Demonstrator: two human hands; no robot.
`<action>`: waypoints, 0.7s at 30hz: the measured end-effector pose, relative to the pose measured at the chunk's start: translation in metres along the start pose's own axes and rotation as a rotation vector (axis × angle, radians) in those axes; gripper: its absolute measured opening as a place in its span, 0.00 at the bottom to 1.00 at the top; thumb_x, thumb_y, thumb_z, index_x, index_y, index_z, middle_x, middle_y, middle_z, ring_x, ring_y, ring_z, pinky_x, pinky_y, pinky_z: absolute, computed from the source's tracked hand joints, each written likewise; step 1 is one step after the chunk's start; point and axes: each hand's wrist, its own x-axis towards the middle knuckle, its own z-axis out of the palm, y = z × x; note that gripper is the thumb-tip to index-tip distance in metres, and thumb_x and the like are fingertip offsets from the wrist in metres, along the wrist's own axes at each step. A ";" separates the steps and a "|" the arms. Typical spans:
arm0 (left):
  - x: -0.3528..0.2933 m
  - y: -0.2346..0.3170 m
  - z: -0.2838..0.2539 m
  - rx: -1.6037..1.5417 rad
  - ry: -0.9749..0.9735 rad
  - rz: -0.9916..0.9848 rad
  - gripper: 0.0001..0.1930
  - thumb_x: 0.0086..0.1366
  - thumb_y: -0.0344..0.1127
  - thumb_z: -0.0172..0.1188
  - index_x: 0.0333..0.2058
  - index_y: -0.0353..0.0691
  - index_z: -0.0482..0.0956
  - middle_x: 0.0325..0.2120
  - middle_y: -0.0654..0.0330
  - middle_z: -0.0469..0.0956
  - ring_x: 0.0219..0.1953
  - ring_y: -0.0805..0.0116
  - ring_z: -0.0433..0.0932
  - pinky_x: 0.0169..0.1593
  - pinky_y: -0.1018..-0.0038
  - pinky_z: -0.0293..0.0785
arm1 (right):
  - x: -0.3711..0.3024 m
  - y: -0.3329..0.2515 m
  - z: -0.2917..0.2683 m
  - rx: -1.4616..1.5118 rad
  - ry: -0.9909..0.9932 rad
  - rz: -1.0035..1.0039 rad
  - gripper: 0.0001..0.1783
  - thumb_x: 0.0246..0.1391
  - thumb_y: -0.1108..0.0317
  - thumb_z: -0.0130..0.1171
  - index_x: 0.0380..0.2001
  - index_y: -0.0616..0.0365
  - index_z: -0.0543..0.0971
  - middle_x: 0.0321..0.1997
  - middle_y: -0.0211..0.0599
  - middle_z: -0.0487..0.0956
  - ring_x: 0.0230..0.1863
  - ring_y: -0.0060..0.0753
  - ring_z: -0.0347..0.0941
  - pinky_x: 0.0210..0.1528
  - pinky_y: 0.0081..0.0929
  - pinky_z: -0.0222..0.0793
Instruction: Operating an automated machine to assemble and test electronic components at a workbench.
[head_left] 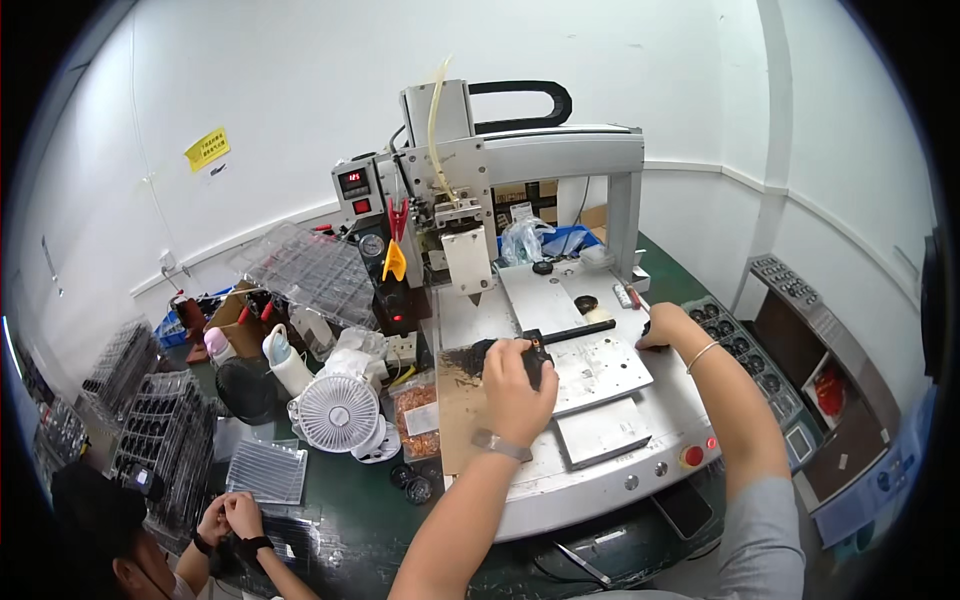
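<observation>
My left hand [515, 400] is closed round a small black part [536, 350] with an orange spot, at the left edge of the machine's raised metal plate [600, 375]. A black bar [582, 332] lies across that plate, running right from the part. Beneath my left hand is a brown cardboard sheet [458, 425] with black smears. My right hand [665, 328] is at the plate's right side, fingers curled downward; what they hold, if anything, is hidden. Just beyond it lies a small red-and-white item [628, 296].
A gantry machine [560, 155] with a dispensing head [465, 255] stands over the plate. Left are a white fan [340, 412], a bag of orange bits [415, 415] and stacked clear trays [165, 430]. A co-worker's hands [228, 518] are at lower left. A black-part tray [745, 350] is right.
</observation>
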 end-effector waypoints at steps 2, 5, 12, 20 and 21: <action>-0.004 0.003 -0.001 0.025 -0.063 0.045 0.21 0.55 0.35 0.62 0.47 0.35 0.71 0.48 0.45 0.68 0.51 0.45 0.68 0.55 0.55 0.64 | -0.009 -0.012 -0.026 0.128 -0.161 0.059 0.33 0.30 0.44 0.74 0.29 0.67 0.84 0.33 0.52 0.83 0.36 0.50 0.80 0.45 0.36 0.75; -0.008 0.004 0.008 0.069 -0.058 0.080 0.23 0.55 0.36 0.63 0.48 0.34 0.70 0.48 0.46 0.68 0.51 0.46 0.68 0.55 0.56 0.64 | 0.000 -0.006 -0.027 0.019 -0.013 -0.015 0.33 0.31 0.43 0.73 0.27 0.67 0.84 0.32 0.53 0.82 0.36 0.50 0.80 0.43 0.37 0.75; 0.002 -0.010 0.016 0.094 0.002 -0.072 0.25 0.56 0.42 0.65 0.47 0.33 0.70 0.45 0.48 0.69 0.48 0.47 0.69 0.53 0.58 0.66 | -0.050 -0.098 -0.072 0.503 0.199 -0.629 0.26 0.43 0.58 0.68 0.47 0.55 0.79 0.36 0.48 0.81 0.40 0.46 0.79 0.44 0.36 0.73; 0.017 -0.032 0.029 -0.135 -0.127 -0.401 0.15 0.56 0.41 0.64 0.28 0.32 0.77 0.24 0.55 0.74 0.27 0.59 0.75 0.33 0.66 0.73 | -0.052 -0.123 -0.048 0.436 0.058 -0.885 0.22 0.42 0.66 0.60 0.45 0.50 0.81 0.32 0.41 0.78 0.36 0.45 0.76 0.41 0.37 0.72; 0.018 -0.034 0.029 -0.132 -0.120 -0.405 0.15 0.56 0.41 0.64 0.28 0.32 0.77 0.24 0.55 0.74 0.27 0.59 0.75 0.33 0.66 0.73 | -0.051 -0.124 -0.046 0.461 0.047 -0.897 0.22 0.41 0.66 0.60 0.45 0.51 0.81 0.32 0.41 0.78 0.37 0.45 0.76 0.41 0.37 0.72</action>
